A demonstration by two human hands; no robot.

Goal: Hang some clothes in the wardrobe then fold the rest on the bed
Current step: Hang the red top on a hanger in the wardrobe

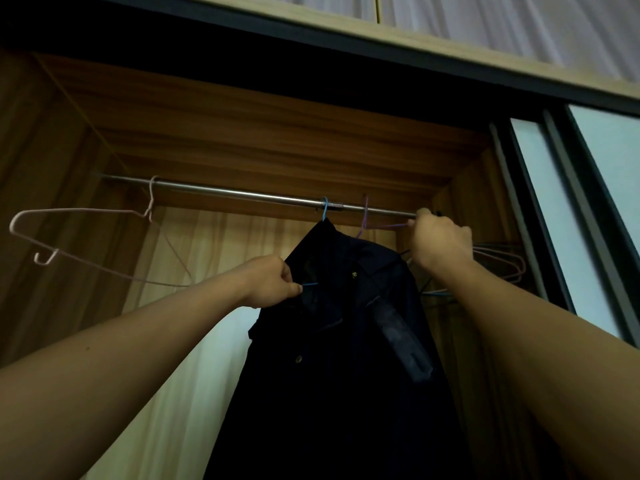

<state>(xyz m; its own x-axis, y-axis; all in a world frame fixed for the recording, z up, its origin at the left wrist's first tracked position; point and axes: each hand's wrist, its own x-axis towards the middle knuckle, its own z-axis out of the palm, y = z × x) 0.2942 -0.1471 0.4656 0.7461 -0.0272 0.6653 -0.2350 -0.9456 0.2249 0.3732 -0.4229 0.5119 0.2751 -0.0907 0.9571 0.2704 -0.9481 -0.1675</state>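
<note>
A dark navy shirt (346, 341) with small brass buttons hangs on a blue hanger (325, 209) hooked over the metal wardrobe rail (242, 194). My left hand (273, 282) pinches the shirt's left shoulder where the blue hanger arm pokes out. My right hand (440, 239) is raised to the rail's right end, closed around the arm of a purple hanger (365, 216) whose hook sits on the rail beside the shirt.
An empty pink hanger (86, 237) dangles from the rail at the left. Several more empty hangers (498, 261) bunch behind my right hand. Wooden wardrobe walls close in on both sides; a sliding door (561, 209) stands at the right.
</note>
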